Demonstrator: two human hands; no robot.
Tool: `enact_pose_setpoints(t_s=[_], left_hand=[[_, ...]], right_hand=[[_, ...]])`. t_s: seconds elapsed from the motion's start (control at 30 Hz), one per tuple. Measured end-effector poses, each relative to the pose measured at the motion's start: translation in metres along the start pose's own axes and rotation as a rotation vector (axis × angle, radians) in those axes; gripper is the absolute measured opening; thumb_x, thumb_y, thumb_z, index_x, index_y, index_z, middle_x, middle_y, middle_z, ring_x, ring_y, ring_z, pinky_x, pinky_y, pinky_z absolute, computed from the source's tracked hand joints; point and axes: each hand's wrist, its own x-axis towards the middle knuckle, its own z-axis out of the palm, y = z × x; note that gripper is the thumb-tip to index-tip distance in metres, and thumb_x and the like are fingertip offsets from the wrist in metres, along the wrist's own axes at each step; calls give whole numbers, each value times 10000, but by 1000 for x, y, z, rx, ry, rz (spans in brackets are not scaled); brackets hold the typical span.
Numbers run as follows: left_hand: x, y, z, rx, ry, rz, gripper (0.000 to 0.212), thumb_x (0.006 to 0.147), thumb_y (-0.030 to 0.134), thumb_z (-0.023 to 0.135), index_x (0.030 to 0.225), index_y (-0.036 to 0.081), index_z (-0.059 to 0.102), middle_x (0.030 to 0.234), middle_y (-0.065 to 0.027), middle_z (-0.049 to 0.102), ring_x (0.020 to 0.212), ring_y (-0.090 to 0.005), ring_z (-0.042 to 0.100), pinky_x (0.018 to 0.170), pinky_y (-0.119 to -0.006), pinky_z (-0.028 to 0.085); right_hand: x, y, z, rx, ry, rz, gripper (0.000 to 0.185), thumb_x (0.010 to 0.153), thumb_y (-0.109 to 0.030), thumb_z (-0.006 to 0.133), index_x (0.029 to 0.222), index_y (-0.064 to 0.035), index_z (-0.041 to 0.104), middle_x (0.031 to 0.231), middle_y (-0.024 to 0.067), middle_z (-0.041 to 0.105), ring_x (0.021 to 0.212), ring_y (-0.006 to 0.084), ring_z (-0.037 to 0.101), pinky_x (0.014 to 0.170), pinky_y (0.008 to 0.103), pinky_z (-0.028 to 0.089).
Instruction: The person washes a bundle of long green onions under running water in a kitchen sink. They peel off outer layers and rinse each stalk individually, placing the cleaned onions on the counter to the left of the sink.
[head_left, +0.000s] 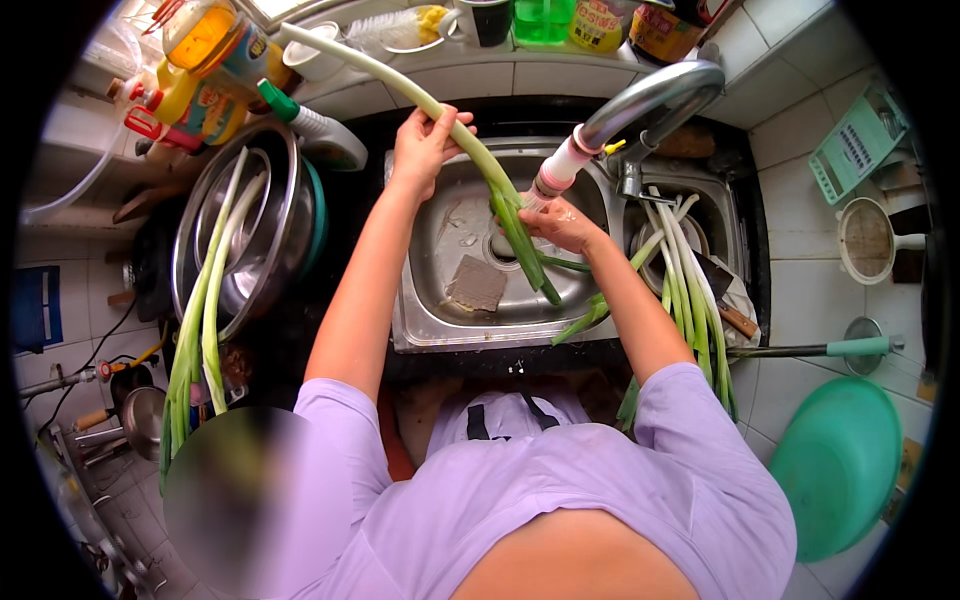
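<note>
A long green onion (480, 154) slants over the stainless steel sink (435, 247), white end at the upper left, green leaves pointing down. My left hand (424, 146) grips its pale stalk. Lower down, my right hand (559, 223) holds it where the leaves begin, just below the pink-and-white faucet nozzle (559, 171), from which water seems to run. A grey-brown scouring pad (478, 283) lies on the sink floor, left of the drain. More green onions (686, 285) hang over the small right basin, and two others (214, 292) lie across metal bowls at the left.
Nested stainless steel bowls (259, 300) stand on the left, near a white bottle with a green cap (322, 135). A cleaver with a wooden handle (737, 321) lies by the right basin. The curved faucet (667, 79) arches over the sink. A green plastic basin (840, 465) is at the lower right.
</note>
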Motion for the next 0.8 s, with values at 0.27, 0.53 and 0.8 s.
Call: enact_pose_setpoints(t_s=[0.27,0.53,0.8], left_hand=[[-15,-23,36,-71,5,125,201,917,176,554,1018,13,496,967,-136,621,848,-216,642,736,-317,553],[-29,-23,25,-18,131,208,183,943,181,501,1055,56,428,1050,-150,597,912,-266,642,781,-369,556],[-38,-19,26,-110,149,136,150,976,193,406,1049,89,326,1015,-164,580,881,-306,648,736,-396,577]], right_hand=[[35,-15,11,-302,296,-264,276,851,-311,639,891,-51,553,686,6,559,570,98,551,500,258,439],[1,-2,-7,-108,411,62,247,844,-299,640,849,-90,508,610,0,457,488,83,446,370,239,287],[-12,25,-12,-793,498,-400,337,784,-356,691,820,-28,625,630,57,572,512,112,508,464,310,386]])
